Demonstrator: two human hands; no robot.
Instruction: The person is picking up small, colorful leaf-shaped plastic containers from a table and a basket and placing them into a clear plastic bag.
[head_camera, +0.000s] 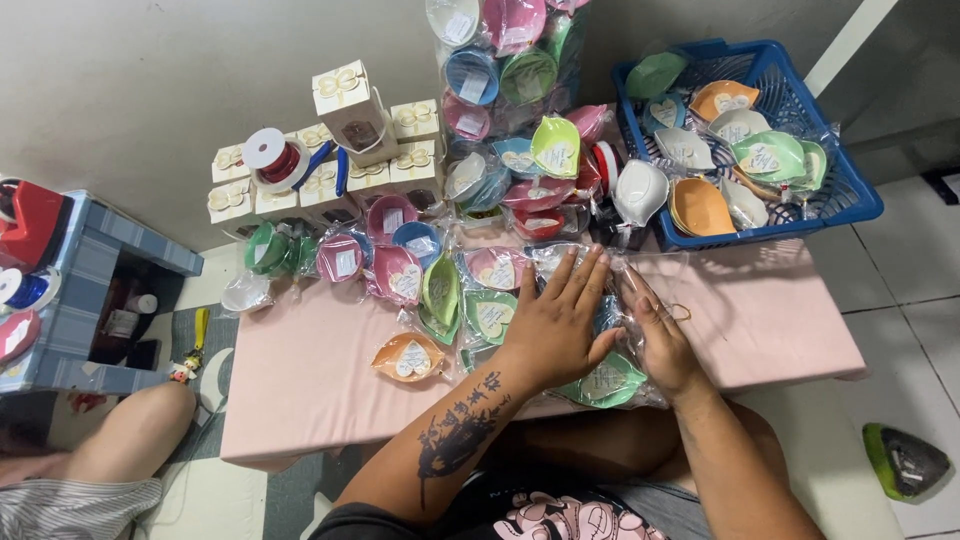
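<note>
Head view shows your left hand (555, 325) lying flat, fingers spread, on a clear bag (590, 300) of wrapped bowls near the front edge of the pink table (300, 380). Your right hand (660, 340) lies open beside it, palm down on the same bag, a thin rubber band (680, 312) touching its knuckles. Neither hand grips anything. A green bowl (610, 380) shows under the plastic at the front edge, between your wrists. Left of the bag, loose wrapped bowls lie scattered across the table's middle; an orange bowl (408, 357) sits nearest the front. A blue basket (760, 140) of more bowls rests on the back right corner. White boxes (330, 165) and a ribbon spool (272, 155) stand along the back left edge. A tall stack (505, 60) of bagged bowls stands at the back centre.
</note>
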